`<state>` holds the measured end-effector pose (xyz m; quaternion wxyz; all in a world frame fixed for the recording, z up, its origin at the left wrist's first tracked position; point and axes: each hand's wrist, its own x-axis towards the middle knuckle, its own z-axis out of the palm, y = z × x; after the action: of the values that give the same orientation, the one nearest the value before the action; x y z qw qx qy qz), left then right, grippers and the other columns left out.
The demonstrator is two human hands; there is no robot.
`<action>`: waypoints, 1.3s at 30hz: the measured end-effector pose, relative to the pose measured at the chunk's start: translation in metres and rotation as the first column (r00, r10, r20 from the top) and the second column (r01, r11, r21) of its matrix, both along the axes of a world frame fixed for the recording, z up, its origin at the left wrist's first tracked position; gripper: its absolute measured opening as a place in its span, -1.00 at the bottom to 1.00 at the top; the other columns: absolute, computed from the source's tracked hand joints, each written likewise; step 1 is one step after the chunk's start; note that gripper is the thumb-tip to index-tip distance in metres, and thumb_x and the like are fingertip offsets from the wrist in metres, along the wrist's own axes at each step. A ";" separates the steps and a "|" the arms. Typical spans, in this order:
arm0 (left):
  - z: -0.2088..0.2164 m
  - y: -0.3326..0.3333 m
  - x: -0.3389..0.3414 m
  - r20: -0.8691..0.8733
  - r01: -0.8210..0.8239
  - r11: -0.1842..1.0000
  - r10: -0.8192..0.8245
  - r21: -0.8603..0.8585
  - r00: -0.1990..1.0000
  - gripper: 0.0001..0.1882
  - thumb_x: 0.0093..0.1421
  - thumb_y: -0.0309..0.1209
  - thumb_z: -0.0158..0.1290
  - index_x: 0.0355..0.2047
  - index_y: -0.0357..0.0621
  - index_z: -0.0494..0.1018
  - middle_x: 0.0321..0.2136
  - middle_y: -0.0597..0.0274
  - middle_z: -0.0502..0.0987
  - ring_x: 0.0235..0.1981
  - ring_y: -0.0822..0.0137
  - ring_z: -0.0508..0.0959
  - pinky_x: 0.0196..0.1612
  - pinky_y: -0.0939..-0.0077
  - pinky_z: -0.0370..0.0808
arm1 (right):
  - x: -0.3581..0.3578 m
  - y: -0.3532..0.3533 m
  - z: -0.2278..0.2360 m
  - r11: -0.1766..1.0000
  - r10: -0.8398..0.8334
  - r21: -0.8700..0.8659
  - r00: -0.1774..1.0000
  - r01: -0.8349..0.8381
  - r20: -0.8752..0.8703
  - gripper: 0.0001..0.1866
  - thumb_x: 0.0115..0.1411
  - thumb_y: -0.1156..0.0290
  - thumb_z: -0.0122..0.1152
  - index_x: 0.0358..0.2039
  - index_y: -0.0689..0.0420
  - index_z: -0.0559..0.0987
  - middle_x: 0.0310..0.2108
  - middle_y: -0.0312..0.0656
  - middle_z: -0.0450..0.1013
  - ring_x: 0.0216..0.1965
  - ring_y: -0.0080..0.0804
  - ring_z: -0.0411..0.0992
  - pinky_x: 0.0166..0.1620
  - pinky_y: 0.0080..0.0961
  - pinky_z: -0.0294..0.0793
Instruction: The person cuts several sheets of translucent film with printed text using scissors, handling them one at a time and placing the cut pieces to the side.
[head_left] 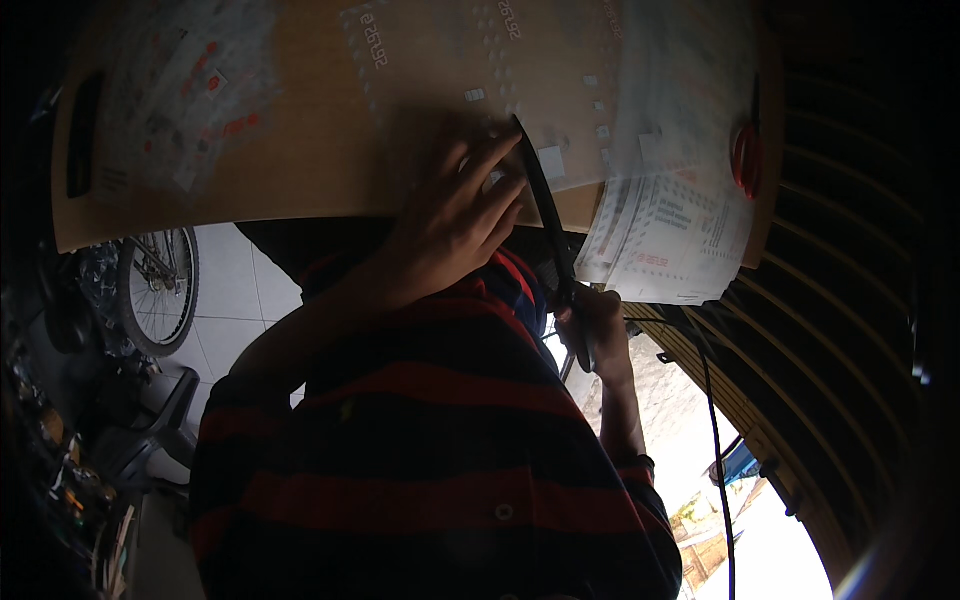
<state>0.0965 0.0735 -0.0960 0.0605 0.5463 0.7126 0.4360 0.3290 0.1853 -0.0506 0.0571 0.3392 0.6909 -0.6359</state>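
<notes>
Brown tabletop (pixel 310 150) fills the far side; dark slot (pixel 85 133) cut near its left end. Past its left near corner: pale tiled floor (pixel 228 275), bicycle wheel (pixel 158 285), dark chair (pixel 150 430). Right of the tabletop, a dark slatted wall (pixel 850 250) curves away. Off its right near corner, a black cable (pixel 712 400) hangs against bright ground (pixel 665 400).

Dark tool (pixel 545 200): long, narrow, straight, blade-like, matte. It slants across the tabletop's near edge right of centre, tip over the board, butt end on the wearer's side. Right hand (pixel 590 320) wraps the butt end just off that edge, fingers curled closed around it. Left hand (pixel 455 215) reaches over the edge, fingers part-spread and slightly bent, beside the tip. Under them, translucent sheet (pixel 440 80) with pale print; at the tabletop's right end, white printed sheets (pixel 670 235) overhang the near edge, a red object (pixel 746 162) beside them; at its left end, clear film (pixel 190 100) with orange-red marks.

Left thumb hidden; cannot tell whether those fingers pinch the sheet or only rest there. Tool's cutting edge lost in shadow. Tabletop's far side cut off by the frame. Red object's kind unclear. Clutter (pixel 70 480) at far left too dark to sort.
</notes>
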 end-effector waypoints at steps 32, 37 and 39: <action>0.012 0.016 -0.017 -0.341 -0.238 0.911 0.117 -0.337 0.933 -0.19 0.32 -0.04 -0.01 0.35 -0.45 0.14 0.45 -0.25 -0.07 0.43 -0.49 -0.09 0.41 -0.33 -0.03 | -0.014 0.009 0.008 1.000 0.022 -0.005 0.999 -0.022 0.047 -0.69 0.37 0.24 0.22 -0.42 0.20 0.51 -0.75 -0.46 0.24 -0.74 -0.77 0.17 -0.65 -0.66 0.08; 0.012 0.017 -0.018 -0.335 -0.236 0.917 0.122 -0.322 0.934 -0.20 0.31 -0.04 0.00 0.35 -0.43 0.16 0.45 -0.25 -0.06 0.43 -0.48 -0.10 0.40 -0.36 -0.04 | -0.015 0.014 0.005 0.999 0.024 -0.027 0.996 -0.022 0.083 -0.70 0.31 0.32 0.30 -0.49 0.19 0.47 -0.75 -0.35 0.33 -0.74 -0.69 0.26 -0.64 -0.60 0.22; 0.011 0.017 -0.017 -0.339 -0.238 0.917 0.124 -0.319 0.933 -0.20 0.31 -0.04 0.01 0.35 -0.42 0.16 0.45 -0.25 -0.07 0.43 -0.48 -0.10 0.40 -0.37 -0.05 | -0.018 0.014 0.006 0.999 0.018 -0.045 0.998 -0.015 0.068 -0.71 0.32 0.33 0.28 -0.48 0.19 0.48 -0.74 -0.35 0.33 -0.73 -0.68 0.27 -0.63 -0.59 0.22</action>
<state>0.0791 0.0903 -0.0849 0.0035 0.5191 0.8280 0.2122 0.3110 0.1995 -0.0446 0.0935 0.3540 0.6768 -0.6386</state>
